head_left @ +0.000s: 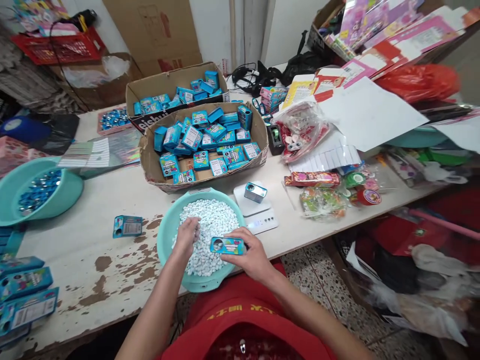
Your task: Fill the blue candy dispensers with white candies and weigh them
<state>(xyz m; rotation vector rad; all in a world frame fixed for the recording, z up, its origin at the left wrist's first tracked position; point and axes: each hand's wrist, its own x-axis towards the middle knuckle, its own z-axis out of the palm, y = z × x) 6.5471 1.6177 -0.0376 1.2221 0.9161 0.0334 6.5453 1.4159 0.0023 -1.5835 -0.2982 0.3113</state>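
A turquoise basin (pixel 164 250) of small white candies (pixel 210 215) sits at the table's front edge. My left hand (pixel 186 236) is over the candies at the basin's left side, its fingers curled together; whatever they hold is hidden. Over the basin's right part, my right hand (pixel 252 250) grips a small blue candy box (pixel 229 245) between thumb and fingers. A round hole shows at the box's left end, with pale pieces visible in it. Just behind the basin's right rim, a white digital scale (pixel 264 223) carries another small box (pixel 255 192).
A cardboard box (pixel 150 184) of blue candy boxes (pixel 200 159) stands behind the basin, with a second carton (pixel 135 90) behind it. One blue box (pixel 128 226) lies to the left. Another turquoise bowl (pixel 71 200) is at far left. Wrapped sweets (pixel 322 202) lie right.
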